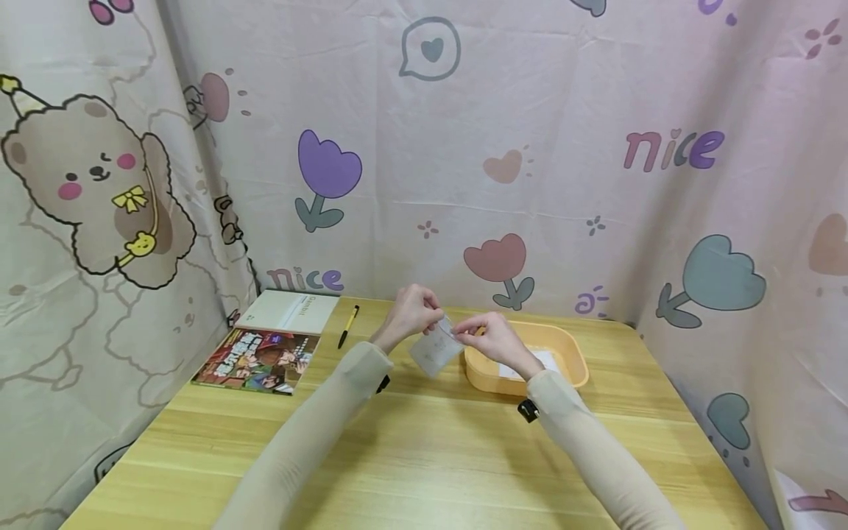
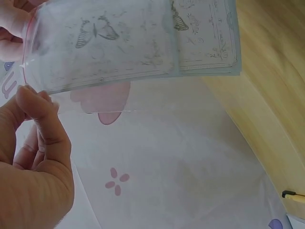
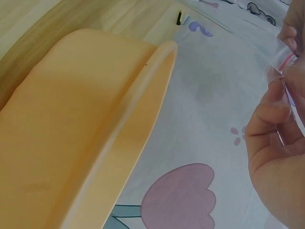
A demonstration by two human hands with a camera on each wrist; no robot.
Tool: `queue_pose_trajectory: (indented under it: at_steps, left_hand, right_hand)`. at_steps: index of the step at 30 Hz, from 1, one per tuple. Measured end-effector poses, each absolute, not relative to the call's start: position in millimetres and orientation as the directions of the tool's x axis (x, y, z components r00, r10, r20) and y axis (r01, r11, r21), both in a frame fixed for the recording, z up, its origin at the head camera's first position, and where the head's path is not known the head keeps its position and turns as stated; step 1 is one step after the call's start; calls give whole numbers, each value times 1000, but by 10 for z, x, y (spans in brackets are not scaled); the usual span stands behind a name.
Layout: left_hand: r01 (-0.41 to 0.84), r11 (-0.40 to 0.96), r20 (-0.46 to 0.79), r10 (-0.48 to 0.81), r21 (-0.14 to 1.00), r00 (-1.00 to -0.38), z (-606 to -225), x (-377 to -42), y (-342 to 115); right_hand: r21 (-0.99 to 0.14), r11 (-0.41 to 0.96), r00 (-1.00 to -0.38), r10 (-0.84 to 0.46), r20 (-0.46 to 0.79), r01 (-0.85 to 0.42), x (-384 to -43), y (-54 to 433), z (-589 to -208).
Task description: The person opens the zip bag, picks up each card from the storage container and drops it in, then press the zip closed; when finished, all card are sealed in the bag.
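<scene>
A clear zip bag (image 1: 433, 355) with a red seal line hangs between both hands over the table. Inside it are pale paper sheets printed with a butterfly (image 2: 95, 33), seen large in the left wrist view. My left hand (image 1: 409, 316) pinches one end of the bag's top edge between thumb and fingers. At the other end of that edge, my right hand (image 1: 497, 340) pinches it with its fingertips. Just beyond the right wrist stands an orange-yellow plastic tray (image 1: 576, 353) with white paper (image 1: 547, 360) in it, partly hidden by the forearm.
On the left of the wooden table (image 1: 424, 471) lie a colourful comic book (image 1: 261, 361) and a pale book (image 1: 288, 311). A yellow and black pen (image 1: 349, 326) rests beside them. A patterned curtain (image 1: 424, 147) encloses the table's back and sides.
</scene>
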State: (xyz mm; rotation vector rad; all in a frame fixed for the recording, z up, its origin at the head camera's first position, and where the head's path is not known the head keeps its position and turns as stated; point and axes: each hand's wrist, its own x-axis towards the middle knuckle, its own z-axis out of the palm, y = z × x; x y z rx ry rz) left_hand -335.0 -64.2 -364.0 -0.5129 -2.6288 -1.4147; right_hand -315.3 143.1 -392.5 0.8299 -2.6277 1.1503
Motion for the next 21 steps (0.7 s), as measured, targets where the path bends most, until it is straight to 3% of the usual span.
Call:
queue_pose_trajectory:
  at_steps: [15, 21]
  left_hand:
    - [357, 492, 260, 256, 794, -931, -3656, -3349, -625]
    - [335, 471, 235, 259, 816, -937, -3655, -3343, -626]
  right_hand:
    - [-609, 559, -819, -476, 320, -562, -3210, 1424, -3951]
    - [-641, 549, -819, -521, 239, -536, -3196, 1423, -3942]
